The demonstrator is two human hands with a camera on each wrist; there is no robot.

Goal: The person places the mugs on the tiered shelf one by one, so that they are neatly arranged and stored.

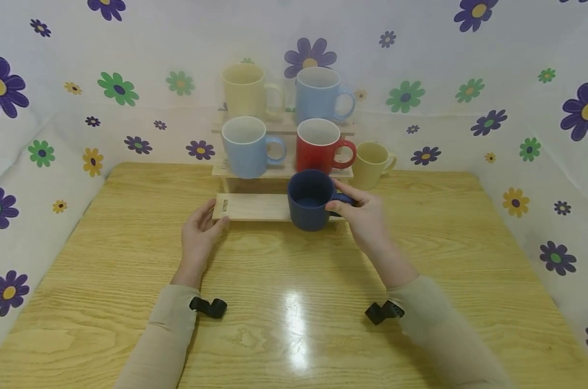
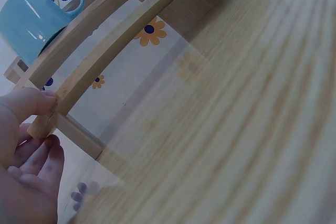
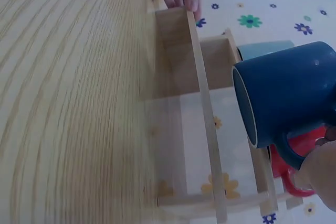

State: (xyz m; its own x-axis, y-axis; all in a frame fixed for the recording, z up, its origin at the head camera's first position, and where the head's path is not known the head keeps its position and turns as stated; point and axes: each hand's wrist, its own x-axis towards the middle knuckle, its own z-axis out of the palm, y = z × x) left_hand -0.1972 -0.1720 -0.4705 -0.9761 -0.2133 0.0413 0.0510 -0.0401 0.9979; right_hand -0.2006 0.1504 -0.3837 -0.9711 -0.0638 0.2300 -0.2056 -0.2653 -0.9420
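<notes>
A wooden three-tier shelf (image 1: 255,207) stands on the table. My left hand (image 1: 200,229) grips the left end of its lowest board, thumb on top and fingers beneath, as the left wrist view shows. My right hand (image 1: 366,216) holds a dark blue mug (image 1: 309,208) by its handle, over the right part of that board. In the right wrist view a gap shows between the mug's base and the lowest board (image 3: 205,98). On the middle tier stand a light blue mug (image 1: 245,151) and a red mug (image 1: 315,148).
The top tier bears a pale yellow mug (image 1: 244,94) and another light blue mug (image 1: 318,97). A second yellow mug (image 1: 369,167) stands on the table (image 1: 434,227), right of the shelf. Flower-printed cloth (image 1: 396,59) hangs behind and at both sides.
</notes>
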